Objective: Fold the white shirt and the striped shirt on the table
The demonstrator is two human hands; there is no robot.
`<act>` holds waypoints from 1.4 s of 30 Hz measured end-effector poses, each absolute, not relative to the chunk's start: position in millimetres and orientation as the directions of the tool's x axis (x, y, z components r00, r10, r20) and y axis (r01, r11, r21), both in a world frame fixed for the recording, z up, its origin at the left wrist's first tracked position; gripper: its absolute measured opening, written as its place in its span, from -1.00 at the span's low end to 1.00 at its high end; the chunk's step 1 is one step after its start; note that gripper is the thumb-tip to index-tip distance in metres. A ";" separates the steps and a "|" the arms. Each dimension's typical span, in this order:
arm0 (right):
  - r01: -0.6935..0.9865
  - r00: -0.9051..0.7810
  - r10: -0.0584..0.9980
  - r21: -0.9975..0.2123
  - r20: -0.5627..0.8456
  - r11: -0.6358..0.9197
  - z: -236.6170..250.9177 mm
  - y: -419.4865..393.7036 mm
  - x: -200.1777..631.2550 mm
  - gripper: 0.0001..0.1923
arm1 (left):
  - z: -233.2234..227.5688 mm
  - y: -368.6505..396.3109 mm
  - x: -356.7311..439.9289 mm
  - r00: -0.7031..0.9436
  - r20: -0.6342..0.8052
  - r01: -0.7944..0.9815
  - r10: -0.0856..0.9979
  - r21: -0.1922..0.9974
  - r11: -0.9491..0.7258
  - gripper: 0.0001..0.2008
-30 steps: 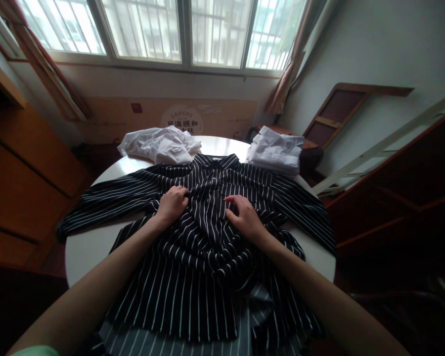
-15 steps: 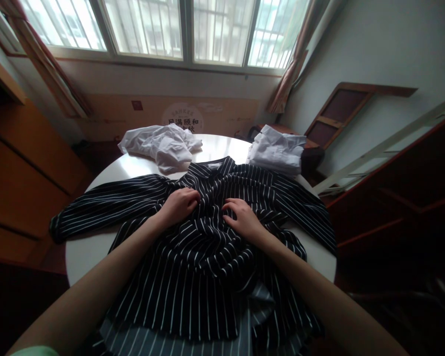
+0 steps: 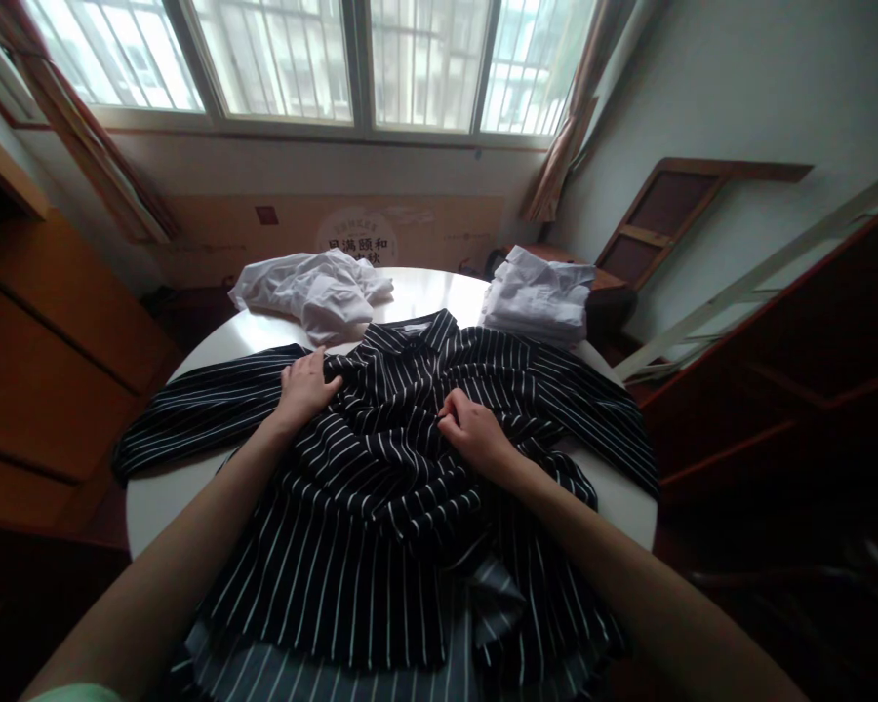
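Note:
A black shirt [image 3: 366, 565] with white stripes lies spread on a round white table. Its collar points to the window, its sleeves reach out to both sides, and its body is wrinkled in the middle. My left hand [image 3: 307, 388] rests on the shirt near the left shoulder, fingers lying on the cloth and thumb apart. At the shirt's front, right of the middle, my right hand [image 3: 474, 429] has its fingers closed in a pinch on the fabric. The fingertips of that hand are partly hidden.
A crumpled white garment [image 3: 329, 292] lies at the table's back left. Folded white clothes [image 3: 538, 297] are stacked at the back right. The white table [image 3: 153, 512] shows under the sleeves. Beyond stand a printed cardboard panel [image 3: 249, 234] and a barred window [image 3: 424, 68].
My left hand has moved left from the shirt's middle to near its shoulder, its fingers spreading. My right hand stays near the front, its fingers now closed together. The left sleeve has shifted slightly.

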State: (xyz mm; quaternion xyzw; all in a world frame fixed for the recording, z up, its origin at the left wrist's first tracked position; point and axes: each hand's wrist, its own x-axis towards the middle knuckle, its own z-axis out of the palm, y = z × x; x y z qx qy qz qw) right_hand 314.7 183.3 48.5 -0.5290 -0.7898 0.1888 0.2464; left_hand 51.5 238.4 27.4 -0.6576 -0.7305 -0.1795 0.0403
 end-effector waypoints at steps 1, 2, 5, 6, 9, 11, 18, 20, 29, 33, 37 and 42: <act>0.750 -0.305 0.937 -0.562 0.173 0.348 50.1 182.8 314.8 -0.93 | 28.2 237.8 52.0 -0.125 0.284 0.980 0.951 0.186 0.073 -0.45; 0.755 -0.300 0.940 -0.561 0.162 0.338 51.5 182.1 314.7 -0.93 | 29.4 236.7 52.9 -0.118 0.286 0.984 0.951 0.163 0.073 -0.45; 0.759 -0.316 0.938 -0.555 0.142 0.340 53.7 179.8 313.8 -0.89 | 34.1 232.4 56.8 -0.090 0.305 0.989 0.948 0.139 0.050 -0.51; 0.762 -0.321 0.938 -0.552 0.130 0.338 53.5 179.3 313.4 -0.87 | 35.6 230.9 58.1 -0.076 0.298 0.988 0.952 0.149 0.032 -0.56; 0.776 -0.323 0.941 -0.541 0.102 0.325 50.9 179.7 313.2 -0.74 | 38.3 227.6 63.4 -0.031 0.237 0.983 0.971 0.183 -0.013 -0.72; 0.767 -0.317 0.941 -0.551 0.122 0.330 48.7 180.9 314.0 -0.67 | 38.1 225.4 70.0 0.008 0.211 0.976 0.977 0.211 -0.054 -0.78; 0.553 -0.341 0.924 -0.759 0.172 0.345 50.1 182.4 314.0 -0.66 | 27.7 194.7 123.1 0.375 0.326 0.776 0.868 0.401 -0.486 -0.88; 0.484 -0.356 0.922 -0.814 0.153 0.322 49.9 183.6 313.3 -0.64 | 27.3 179.1 138.1 0.486 0.350 0.696 0.801 0.399 -0.597 -0.85; 0.217 -0.403 0.915 -0.974 -0.030 0.064 45.2 193.1 316.2 -0.79 | 59.0 157.2 143.4 0.686 0.423 0.451 0.592 0.391 -0.802 -0.77; 0.031 -0.423 0.899 -0.993 -0.117 -0.115 49.5 189.6 312.4 -0.78 | 65.6 174.2 120.7 0.439 0.578 0.500 0.688 0.479 -0.722 -0.76; -0.002 -0.558 0.795 -0.958 -0.237 -0.287 56.2 179.7 311.0 -0.89 | 59.7 198.5 92.4 0.185 0.647 0.597 0.740 0.524 -0.607 -0.77; 0.185 -0.776 0.517 -0.913 -0.362 -0.363 57.3 171.3 316.4 -0.93 | 35.3 221.6 76.3 0.145 0.587 0.723 0.796 0.486 -0.491 -0.56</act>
